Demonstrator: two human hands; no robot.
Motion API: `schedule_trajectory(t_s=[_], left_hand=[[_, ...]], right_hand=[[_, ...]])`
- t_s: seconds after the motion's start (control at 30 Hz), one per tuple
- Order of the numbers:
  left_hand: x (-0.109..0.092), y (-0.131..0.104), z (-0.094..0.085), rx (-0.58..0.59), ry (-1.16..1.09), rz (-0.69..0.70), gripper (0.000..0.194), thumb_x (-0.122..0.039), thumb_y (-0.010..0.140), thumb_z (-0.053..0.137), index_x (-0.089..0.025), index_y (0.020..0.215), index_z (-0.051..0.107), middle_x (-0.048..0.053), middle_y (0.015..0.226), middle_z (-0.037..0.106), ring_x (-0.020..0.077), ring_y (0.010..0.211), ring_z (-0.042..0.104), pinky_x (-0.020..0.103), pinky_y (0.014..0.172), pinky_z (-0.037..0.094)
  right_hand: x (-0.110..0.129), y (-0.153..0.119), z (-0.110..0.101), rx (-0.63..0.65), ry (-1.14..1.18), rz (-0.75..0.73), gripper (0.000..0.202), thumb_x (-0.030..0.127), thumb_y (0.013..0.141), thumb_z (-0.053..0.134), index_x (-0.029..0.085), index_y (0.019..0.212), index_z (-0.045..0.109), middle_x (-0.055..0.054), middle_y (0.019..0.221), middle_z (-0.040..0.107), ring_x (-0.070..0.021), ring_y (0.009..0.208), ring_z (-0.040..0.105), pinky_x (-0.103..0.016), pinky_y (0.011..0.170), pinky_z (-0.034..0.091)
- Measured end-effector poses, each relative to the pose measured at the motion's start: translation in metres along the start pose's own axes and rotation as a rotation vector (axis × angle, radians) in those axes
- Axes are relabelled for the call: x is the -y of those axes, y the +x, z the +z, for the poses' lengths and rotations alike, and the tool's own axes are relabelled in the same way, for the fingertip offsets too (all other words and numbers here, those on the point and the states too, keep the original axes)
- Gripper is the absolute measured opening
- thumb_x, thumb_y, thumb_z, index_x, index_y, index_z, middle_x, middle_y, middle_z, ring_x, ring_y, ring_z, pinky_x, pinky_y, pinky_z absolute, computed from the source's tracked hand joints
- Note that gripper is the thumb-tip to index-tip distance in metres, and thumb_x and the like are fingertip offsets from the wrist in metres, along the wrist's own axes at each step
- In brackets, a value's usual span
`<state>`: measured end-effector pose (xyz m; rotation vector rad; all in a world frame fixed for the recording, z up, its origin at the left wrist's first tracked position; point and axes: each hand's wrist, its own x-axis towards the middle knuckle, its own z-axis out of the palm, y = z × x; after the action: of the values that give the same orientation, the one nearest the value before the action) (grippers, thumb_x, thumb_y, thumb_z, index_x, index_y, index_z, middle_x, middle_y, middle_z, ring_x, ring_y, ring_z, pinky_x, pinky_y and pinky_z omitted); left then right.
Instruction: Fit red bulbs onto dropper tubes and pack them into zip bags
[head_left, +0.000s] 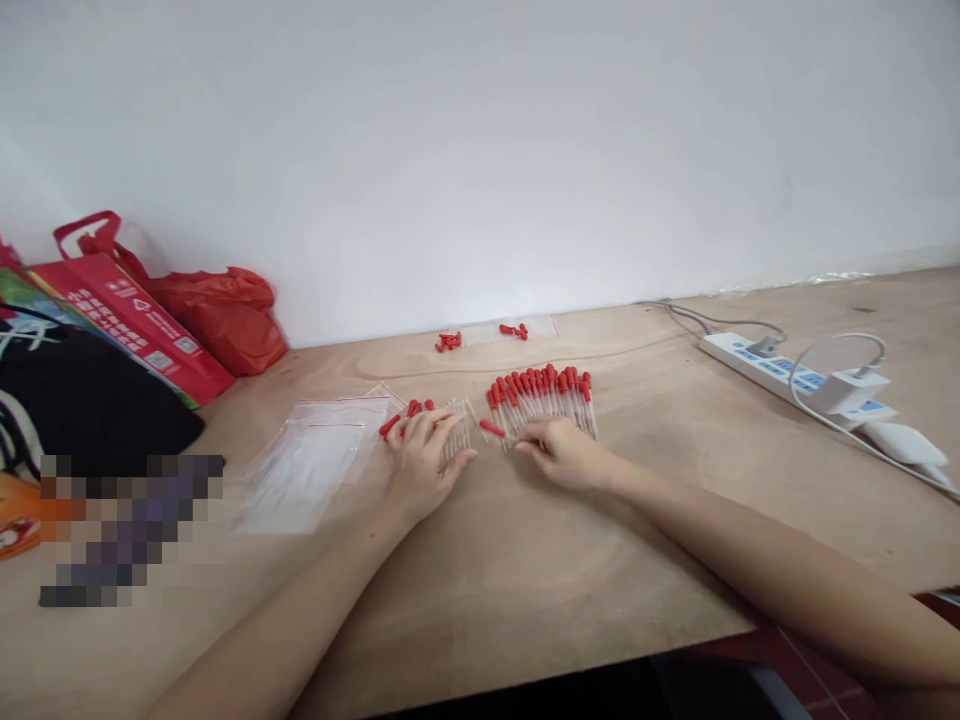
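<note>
My left hand (pixel 424 460) lies over a small pile of red rubber bulbs (pixel 414 407) and a row of clear glass tubes (pixel 457 437). Its fingers are spread, with the thumb apart. My right hand (pixel 562 453) has its fingers pinched together beside a dropper (pixel 492 429) whose red bulb points left. The dropper's tube end runs to the fingertips and seems held there, partly hidden. Just behind my right hand, several droppers with red bulbs (pixel 540 382) lie side by side, their glass tubes toward me.
Clear zip bags (pixel 322 460) lie left of my left hand. More red bulbs (pixel 448 342) sit near the wall beside another clear bag (pixel 480 333). A white power strip (pixel 757 365) with chargers and cables is at right. Red bags (pixel 217 310) and a black bag (pixel 97 400) stand at left.
</note>
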<state>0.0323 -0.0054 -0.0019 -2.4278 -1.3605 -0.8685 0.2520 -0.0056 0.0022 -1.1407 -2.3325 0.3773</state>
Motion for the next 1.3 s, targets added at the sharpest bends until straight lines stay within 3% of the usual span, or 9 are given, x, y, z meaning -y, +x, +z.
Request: schedule_trajectory(t_s=[0.17,0.37,0.6,0.8,1.0,1.2,1.3], left_hand=[[0.017,-0.001,0.005,-0.013,0.083,-0.143,0.034,-0.037,0.073,0.055,-0.023,0.104,0.053,0.009,0.106,0.054,0.0266,0.101,0.045,0.043,0.084,0.025],[0.016,0.000,0.003,0.005,0.093,-0.153,0.046,-0.050,0.065,0.059,-0.023,0.102,0.053,0.008,0.106,0.053,0.0272,0.100,0.044,0.045,0.086,0.022],[0.020,0.001,-0.002,0.074,0.115,-0.237,0.053,-0.057,0.061,0.059,-0.022,0.100,0.053,0.009,0.106,0.053,0.0277,0.101,0.042,0.044,0.086,0.022],[0.034,0.004,-0.005,0.036,0.195,-0.307,0.033,-0.048,0.070,0.056,-0.022,0.090,0.059,0.007,0.104,0.055,0.0269,0.102,0.042,0.045,0.085,0.020],[0.035,0.008,0.003,0.025,0.174,-0.160,0.030,-0.045,0.069,0.058,-0.022,0.088,0.062,0.007,0.098,0.058,0.0253,0.097,0.047,0.045,0.086,0.019],[0.034,0.009,0.009,0.013,0.169,-0.086,0.015,-0.032,0.076,0.054,-0.021,0.080,0.063,0.004,0.080,0.062,0.0218,0.085,0.053,0.048,0.086,0.019],[0.037,0.009,0.008,-0.024,0.186,-0.041,0.013,-0.028,0.077,0.053,-0.020,0.078,0.063,0.003,0.075,0.062,0.0217,0.081,0.054,0.050,0.085,0.021]], right_hand=[[-0.014,0.034,0.005,-0.201,0.037,0.335,0.024,0.017,0.077,0.048,0.013,0.100,0.048,-0.003,0.067,0.061,-0.0152,0.063,0.056,-0.024,0.057,0.037],[-0.011,0.062,0.014,-0.178,-0.203,0.587,0.017,0.023,0.075,0.044,0.017,0.091,0.051,-0.009,0.083,0.063,-0.0232,0.078,0.059,-0.029,0.057,0.038],[-0.005,0.067,0.019,-0.114,-0.313,0.532,0.020,0.029,0.078,0.040,0.021,0.089,0.056,-0.006,0.088,0.063,-0.0215,0.082,0.058,-0.029,0.062,0.040],[0.017,0.077,0.030,-0.041,-0.344,0.471,0.026,0.036,0.078,0.041,0.020,0.088,0.060,-0.007,0.092,0.064,-0.0204,0.086,0.058,-0.028,0.066,0.041],[0.030,0.091,0.040,0.078,-0.377,0.509,0.025,0.027,0.077,0.045,0.012,0.087,0.063,-0.017,0.091,0.064,-0.0220,0.082,0.061,-0.029,0.065,0.042],[0.036,0.098,0.047,0.123,-0.374,0.466,0.020,0.014,0.076,0.046,0.012,0.082,0.065,-0.016,0.087,0.065,-0.0220,0.082,0.062,-0.028,0.062,0.043],[0.041,0.097,0.046,0.105,-0.375,0.450,0.019,0.015,0.076,0.045,0.012,0.080,0.064,-0.015,0.085,0.065,-0.0227,0.080,0.062,-0.028,0.060,0.043]])
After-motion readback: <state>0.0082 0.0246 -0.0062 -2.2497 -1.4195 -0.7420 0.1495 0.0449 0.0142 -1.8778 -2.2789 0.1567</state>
